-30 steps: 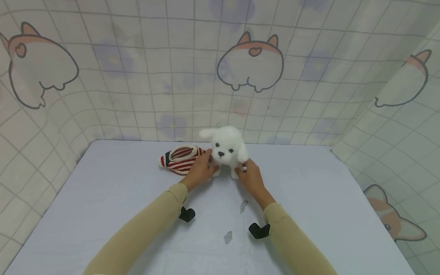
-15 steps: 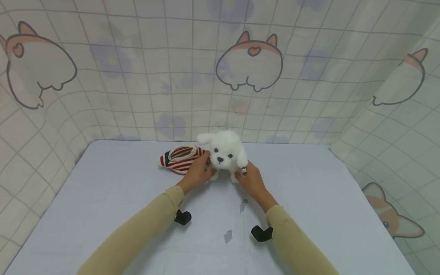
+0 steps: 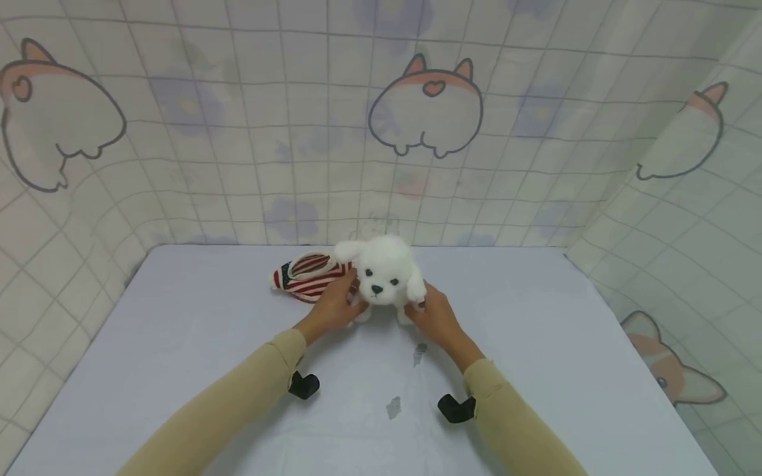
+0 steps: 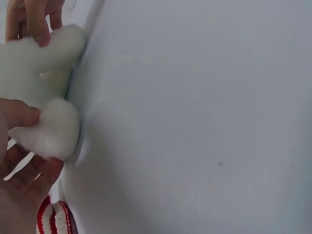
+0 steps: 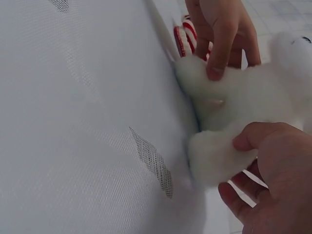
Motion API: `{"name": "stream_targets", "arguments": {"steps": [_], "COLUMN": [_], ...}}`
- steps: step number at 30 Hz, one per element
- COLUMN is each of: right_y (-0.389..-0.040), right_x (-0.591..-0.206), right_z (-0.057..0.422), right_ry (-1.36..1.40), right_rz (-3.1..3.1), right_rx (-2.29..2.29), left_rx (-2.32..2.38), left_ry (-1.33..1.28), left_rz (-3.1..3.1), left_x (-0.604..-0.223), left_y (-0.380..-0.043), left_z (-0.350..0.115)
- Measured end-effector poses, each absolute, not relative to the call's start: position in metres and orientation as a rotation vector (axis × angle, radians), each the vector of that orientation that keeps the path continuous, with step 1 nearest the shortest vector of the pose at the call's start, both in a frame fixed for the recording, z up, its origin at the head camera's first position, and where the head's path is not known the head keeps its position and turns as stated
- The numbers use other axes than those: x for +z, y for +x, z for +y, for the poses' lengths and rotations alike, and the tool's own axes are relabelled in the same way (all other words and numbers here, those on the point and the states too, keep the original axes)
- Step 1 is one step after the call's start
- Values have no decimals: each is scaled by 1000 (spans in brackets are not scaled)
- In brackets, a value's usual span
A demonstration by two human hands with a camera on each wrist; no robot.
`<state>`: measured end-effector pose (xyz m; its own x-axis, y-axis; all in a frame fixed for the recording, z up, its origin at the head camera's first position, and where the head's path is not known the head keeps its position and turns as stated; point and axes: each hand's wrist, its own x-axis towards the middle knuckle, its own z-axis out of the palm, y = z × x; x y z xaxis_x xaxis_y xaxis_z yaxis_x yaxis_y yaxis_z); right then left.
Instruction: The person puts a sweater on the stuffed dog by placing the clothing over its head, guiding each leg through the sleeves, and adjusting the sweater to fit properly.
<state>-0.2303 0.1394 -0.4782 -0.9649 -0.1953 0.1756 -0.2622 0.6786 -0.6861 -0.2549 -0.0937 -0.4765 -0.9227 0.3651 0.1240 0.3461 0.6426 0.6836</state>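
While pinching a front leg (image 5: 222, 156) each with left hand (image 3: 333, 305) and right hand (image 3: 437, 317), holds the toy dog (image 3: 387, 261) midway between, facing the person (image 3: 226, 403), with front paws apparently touching the table (image 3: 196, 330).

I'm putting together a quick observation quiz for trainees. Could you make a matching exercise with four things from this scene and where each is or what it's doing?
Column one
1. White plush dog
2. Striped knit garment
3. Left hand
4. Right hand

Column two
A. Gripping the front leg farther from the garment
B. Between both hands, face toward the head camera
C. Gripping the front leg nearer the garment
D. Lying on the table, partly behind a hand

Right pairs: 1-B, 2-D, 3-C, 4-A
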Motion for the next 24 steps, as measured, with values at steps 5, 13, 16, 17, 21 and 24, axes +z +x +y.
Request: {"name": "stream_targets", "arguments": {"steps": [5,13,16,17,21,24], "right_y": [-226,-218,-216,-215,-214,-213], "right_x": [-478,-476,-476,-476,-476,-475], "right_z": [143,143,143,143,144,145], "right_ry": [394,416,409,409,423,444], "right_rz": [-2808,-2820,-2827,-2827,-2823,-2814], "right_rx": [1184,1183,1186,1187,1183,1174], "left_rx": [1143,1119,1122,1121,1117,1109], "left_ry": [678,701,713,715,703,699], "left_rz": [2843,2837,2840,2841,2838,2828], "left_x": [-475,-473,-473,-474,-473,-472], "left_y": [-250,-244,-241,-241,-239,-238], "left_z": [-94,-96,-97,-97,-96,-96]}}
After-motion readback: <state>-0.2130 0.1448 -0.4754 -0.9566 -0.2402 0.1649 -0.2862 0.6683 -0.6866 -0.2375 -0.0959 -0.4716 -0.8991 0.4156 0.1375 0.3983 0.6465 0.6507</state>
